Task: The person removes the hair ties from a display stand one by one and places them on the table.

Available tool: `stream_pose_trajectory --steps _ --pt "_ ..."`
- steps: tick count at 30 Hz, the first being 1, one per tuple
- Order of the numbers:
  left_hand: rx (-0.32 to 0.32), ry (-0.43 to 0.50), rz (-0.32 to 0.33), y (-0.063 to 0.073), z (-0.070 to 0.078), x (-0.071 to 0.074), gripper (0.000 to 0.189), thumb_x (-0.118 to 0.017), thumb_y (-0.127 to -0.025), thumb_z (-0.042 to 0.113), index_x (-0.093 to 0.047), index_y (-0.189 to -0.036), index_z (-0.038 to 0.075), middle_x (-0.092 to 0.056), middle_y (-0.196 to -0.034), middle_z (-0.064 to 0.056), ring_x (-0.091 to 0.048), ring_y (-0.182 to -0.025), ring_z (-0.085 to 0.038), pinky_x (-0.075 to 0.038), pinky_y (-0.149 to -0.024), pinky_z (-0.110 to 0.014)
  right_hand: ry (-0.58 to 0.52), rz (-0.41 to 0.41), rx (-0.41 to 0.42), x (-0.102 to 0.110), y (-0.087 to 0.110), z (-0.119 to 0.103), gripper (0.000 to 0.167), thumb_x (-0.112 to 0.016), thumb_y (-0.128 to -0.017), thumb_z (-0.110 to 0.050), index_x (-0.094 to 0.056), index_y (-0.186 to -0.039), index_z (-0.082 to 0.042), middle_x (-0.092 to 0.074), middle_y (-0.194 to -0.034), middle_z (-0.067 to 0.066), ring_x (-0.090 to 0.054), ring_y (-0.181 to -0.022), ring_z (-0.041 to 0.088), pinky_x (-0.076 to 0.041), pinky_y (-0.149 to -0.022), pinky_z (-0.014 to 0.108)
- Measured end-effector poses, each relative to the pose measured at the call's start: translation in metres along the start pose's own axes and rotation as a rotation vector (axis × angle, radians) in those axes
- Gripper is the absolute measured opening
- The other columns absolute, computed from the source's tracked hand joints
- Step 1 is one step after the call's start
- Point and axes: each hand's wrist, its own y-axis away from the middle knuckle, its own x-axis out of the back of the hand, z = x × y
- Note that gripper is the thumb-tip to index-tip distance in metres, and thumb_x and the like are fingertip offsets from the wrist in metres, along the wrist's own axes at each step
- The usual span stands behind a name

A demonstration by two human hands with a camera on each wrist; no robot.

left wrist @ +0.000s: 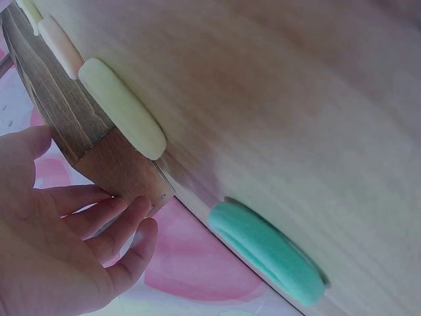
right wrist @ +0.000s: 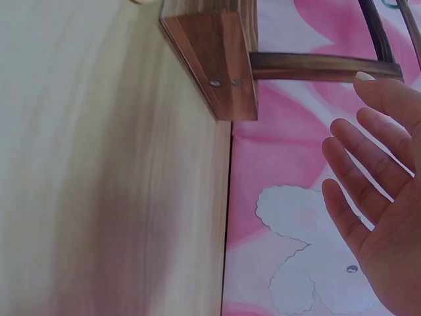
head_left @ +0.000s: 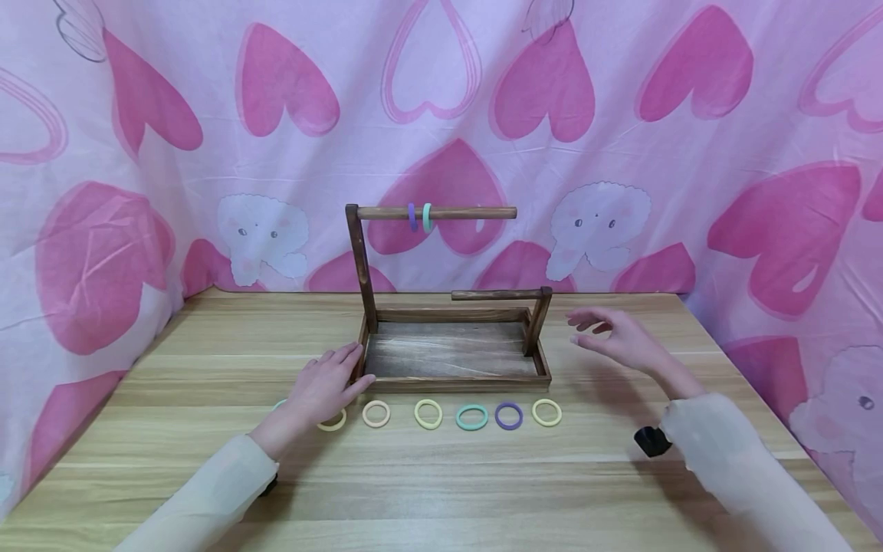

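Note:
A brown wooden stand (head_left: 441, 382) has a shallow tray base, a tall post with a long upper bar (head_left: 476, 213) and a shorter post with a lower bar (head_left: 493, 295). On the upper bar hang a purple ring (head_left: 412, 218) and a green ring (head_left: 427, 218); the lower bar carries nothing. My left hand (head_left: 324, 389) is at the tray's left end, fingers loosely extended, near a yellow ring (left wrist: 122, 108) and a teal ring (left wrist: 266, 253). To the right of the stand, my right hand (head_left: 618, 339) hovers with relaxed fingers and holds nothing.
Along the tray's front lie a peach ring (head_left: 375, 425), a yellow ring (head_left: 428, 427), a green ring (head_left: 472, 428), a purple ring (head_left: 508, 428) and another yellow ring (head_left: 547, 425). A heart-patterned curtain (head_left: 441, 268) borders the wooden table (head_left: 441, 491) behind and at both sides.

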Motion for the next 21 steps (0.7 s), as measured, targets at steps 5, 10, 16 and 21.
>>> stream_pose_trajectory --steps 5,10,16,21 --pt "0.001 0.001 -0.001 0.0 0.0 0.0 0.059 -0.051 -0.086 0.042 -0.047 -0.125 -0.002 -0.045 -0.127 -0.017 -0.044 -0.109 -0.038 -0.037 -0.079 -0.051 0.034 0.015 -0.02 0.006 -0.007 0.004 0.033 -0.065 -0.08 -0.008 -0.057 -0.111 -0.001 -0.061 -0.098 0.009 -0.057 -0.087 0.022 -0.044 -0.073 0.035" --pt "0.002 0.001 -0.005 0.0 0.0 -0.001 0.058 -0.05 -0.087 0.042 -0.047 -0.125 -0.002 -0.044 -0.127 -0.017 -0.043 -0.109 -0.038 -0.037 -0.08 -0.051 0.029 0.038 -0.005 0.014 -0.014 -0.011 0.031 -0.063 -0.08 -0.002 -0.056 -0.109 0.005 -0.061 -0.096 0.016 -0.056 -0.085 0.028 -0.045 -0.071 0.034" --pt "0.002 0.005 -0.003 0.0 0.0 -0.001 0.058 -0.051 -0.086 0.041 -0.047 -0.125 -0.002 -0.044 -0.127 -0.017 -0.043 -0.11 -0.038 -0.037 -0.08 -0.051 0.06 0.059 -0.021 0.025 -0.023 -0.041 0.029 -0.061 -0.08 0.002 -0.056 -0.107 0.01 -0.06 -0.094 0.02 -0.056 -0.085 0.031 -0.045 -0.071 0.042" --pt "-0.002 0.003 0.004 0.0 0.0 0.0 0.058 -0.051 -0.086 0.041 -0.047 -0.125 -0.003 -0.045 -0.126 -0.017 -0.044 -0.109 -0.038 -0.037 -0.08 -0.051 0.075 0.063 -0.014 0.031 -0.032 -0.05 0.032 -0.06 -0.081 0.001 -0.053 -0.111 0.01 -0.059 -0.098 0.023 -0.056 -0.085 0.032 -0.044 -0.072 0.036"
